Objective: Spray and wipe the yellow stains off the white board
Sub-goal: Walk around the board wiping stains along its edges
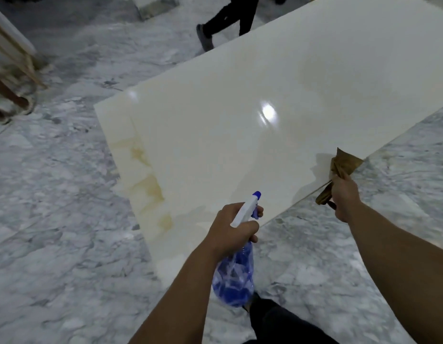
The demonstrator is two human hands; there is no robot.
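**Stained board, bottle and cloth in hand**

The white board [252, 135] lies flat on a grey-veined marble floor [54, 219], running from the lower middle of the view toward the upper right. Its surface is glossy and smooth, throwing back a bright spot of light near its centre. The yellow stains [147, 180] sit along its near left edge: blotchy, amber-brown patches with streaky, angular outlines, darker at the rims and paler inside. A fainter yellowish haze shows on the far right part of the board.

The left hand [233, 227] grips the neck of a spray bottle [236, 274], fingers curled round it below the white trigger head with its blue nozzle, which points toward the board. The bottle body is clear, crinkled plastic holding blue liquid.

The right hand [344, 197] clutches a bunched brown cloth [343, 165], whose crumpled upper end touches the board's near right edge.

At the top, another person's dark-trousered legs and shoe [205, 37] stand on the floor beside the board's far edge. Pale stacked panels [9, 45] lean at the left.
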